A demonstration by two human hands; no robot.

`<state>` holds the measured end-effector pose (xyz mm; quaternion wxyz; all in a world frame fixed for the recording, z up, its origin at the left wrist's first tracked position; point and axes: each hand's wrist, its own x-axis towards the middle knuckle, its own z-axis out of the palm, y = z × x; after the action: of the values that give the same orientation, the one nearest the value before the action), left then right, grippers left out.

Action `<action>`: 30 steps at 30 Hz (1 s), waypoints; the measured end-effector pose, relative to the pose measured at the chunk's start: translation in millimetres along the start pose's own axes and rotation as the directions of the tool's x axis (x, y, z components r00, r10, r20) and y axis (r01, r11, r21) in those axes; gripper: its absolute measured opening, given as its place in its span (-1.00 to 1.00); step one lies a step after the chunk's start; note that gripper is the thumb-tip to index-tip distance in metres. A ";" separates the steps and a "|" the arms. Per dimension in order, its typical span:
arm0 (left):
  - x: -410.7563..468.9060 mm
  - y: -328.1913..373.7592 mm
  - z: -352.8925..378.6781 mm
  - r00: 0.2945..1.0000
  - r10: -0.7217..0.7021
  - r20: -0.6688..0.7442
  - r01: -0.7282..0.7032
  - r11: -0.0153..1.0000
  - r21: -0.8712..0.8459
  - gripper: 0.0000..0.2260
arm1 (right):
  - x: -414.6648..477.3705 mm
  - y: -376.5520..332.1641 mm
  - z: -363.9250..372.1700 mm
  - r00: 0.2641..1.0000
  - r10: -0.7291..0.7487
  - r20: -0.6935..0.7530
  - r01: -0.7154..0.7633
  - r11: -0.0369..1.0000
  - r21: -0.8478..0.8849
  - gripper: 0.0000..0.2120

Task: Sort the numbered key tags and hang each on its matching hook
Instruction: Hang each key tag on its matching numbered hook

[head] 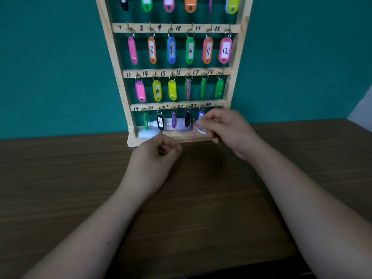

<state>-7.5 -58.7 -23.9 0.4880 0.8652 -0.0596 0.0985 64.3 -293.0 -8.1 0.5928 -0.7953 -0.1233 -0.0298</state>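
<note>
A thin pink plastic key tag (193, 134), blurred and seen edge-on, hangs from the pinching fingertips of the right hand (225, 131). It is low in front of the pale wooden key rack (165, 28), just below the bottom rail (153, 107) near the number 24. The left hand (157, 160) hovers over the dark brown wooden table (201, 208), fingers curled in, nothing visible inside. Coloured hanging tags (190, 50) fill the rows above. A white tube (148, 133) lies on the rack's base, before a teal wall (50, 57).

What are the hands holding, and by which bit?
Right hand pinches a pink key tag near its top end; left hand looks empty.
</note>
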 end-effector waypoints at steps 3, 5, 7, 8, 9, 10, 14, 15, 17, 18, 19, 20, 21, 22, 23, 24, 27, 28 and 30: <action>-0.5 -1.3 0.9 1.000 0.015 0.020 -0.016 0.998 0.054 -0.93 | 7.8 3.1 -10.1 0.966 0.014 -0.259 -0.001 0.999 0.052 -0.93; -1.0 -2.6 1.0 0.999 0.025 0.042 -0.028 0.997 0.075 -0.94 | 10.4 4.6 -14.3 0.935 0.022 -0.354 0.006 0.997 0.077 -0.92; -1.0 -3.9 1.1 0.998 0.039 0.059 -0.045 0.994 0.100 -0.93 | 11.6 5.8 -16.3 0.912 0.038 -0.407 0.000 0.996 0.092 -0.90; -1.1 -4.6 1.3 0.997 0.050 0.066 -0.057 0.992 0.111 -0.93 | 11.9 6.2 -16.7 0.907 0.045 -0.418 -0.005 0.995 0.096 -0.90; -1.0 -5.1 1.7 0.995 0.061 0.074 -0.070 0.990 0.121 -0.92 | 12.3 6.7 -16.9 0.905 0.050 -0.422 -0.010 0.995 0.097 -0.89; -0.9 -5.6 1.9 0.994 0.071 0.085 -0.082 0.988 0.128 -0.92 | 12.6 7.0 -16.9 0.904 0.057 -0.423 -0.018 0.995 0.095 -0.89; -0.1 -7.4 2.7 0.987 0.101 0.128 -0.120 0.981 0.149 -0.94 | 14.8 9.2 -15.7 0.901 0.098 -0.424 -0.062 0.993 0.098 -0.88; 0.5 -8.2 3.1 0.985 0.107 0.133 -0.128 0.979 0.160 -0.95 | 15.3 9.9 -15.2 0.899 0.108 -0.425 -0.071 0.992 0.101 -0.88; 2.8 -10.0 3.7 0.983 0.120 0.139 -0.145 0.972 0.185 -0.96 | 15.3 11.2 -15.1 0.895 0.123 -0.429 -0.088 0.991 0.101 -0.88; 4.3 -10.7 3.8 0.982 0.124 0.144 -0.152 0.968 0.202 -0.97 | 15.0 11.6 -15.4 0.894 0.127 -0.430 -0.092 0.991 0.101 -0.88; 5.9 -11.2 3.6 0.980 0.129 0.151 -0.161 0.961 0.225 -0.97 | 14.4 11.8 -15.4 0.893 0.128 -0.430 -0.093 0.990 0.102 -0.88; 8.0 -12.1 3.4 0.978 0.137 0.157 -0.174 0.951 0.253 -0.96 | 13.9 11.7 -15.8 0.894 0.126 -0.431 -0.091 0.991 0.100 -0.87; 10.5 -13.2 2.6 0.976 0.148 0.159 -0.189 0.941 0.282 -0.94 | 13.4 11.6 -15.9 0.895 0.120 -0.430 -0.086 0.992 0.097 -0.87; 13.4 -14.3 1.4 0.975 0.157 0.157 -0.199 0.931 0.306 -0.91 | 13.1 11.5 -15.8 0.895 0.114 -0.431 -0.081 0.992 0.094 -0.86; 15.9 -15.6 0.0 0.975 0.163 0.153 -0.205 0.924 0.322 -0.89 | 12.6 11.5 -15.5 0.895 0.109 -0.432 -0.077 0.993 0.092 -0.86; 18.4 -17.1 -1.1 0.974 0.167 0.152 -0.210 0.919 0.334 -0.86 | 12.1 11.5 -15.3 0.895 0.106 -0.434 -0.073 0.993 0.092 -0.86; 25.1 -23.9 -4.6 0.970 0.171 0.171 -0.226 0.897 0.381 -0.78 | 11.9 12.4 -13.2 0.887 0.101 -0.450 -0.063 0.993 0.099 -0.87; 27.0 -25.9 -5.8 0.969 0.174 0.177 -0.231 0.890 0.394 -0.75 | 11.7 12.7 -12.5 0.882 0.084 -0.463 -0.058 0.996 0.072 -0.88; 31.1 -28.9 -8.7 0.966 0.179 0.185 -0.243 0.874 0.422 -0.69 | 10.0 14.6 -9.6 0.875 -0.014 -0.483 -0.030 0.996 -0.083 -0.88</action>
<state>27.5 -36.5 -36.4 0.2603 0.9461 -0.1640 0.1014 78.3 -304.4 -16.9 0.5692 -0.7886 0.0333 -0.2302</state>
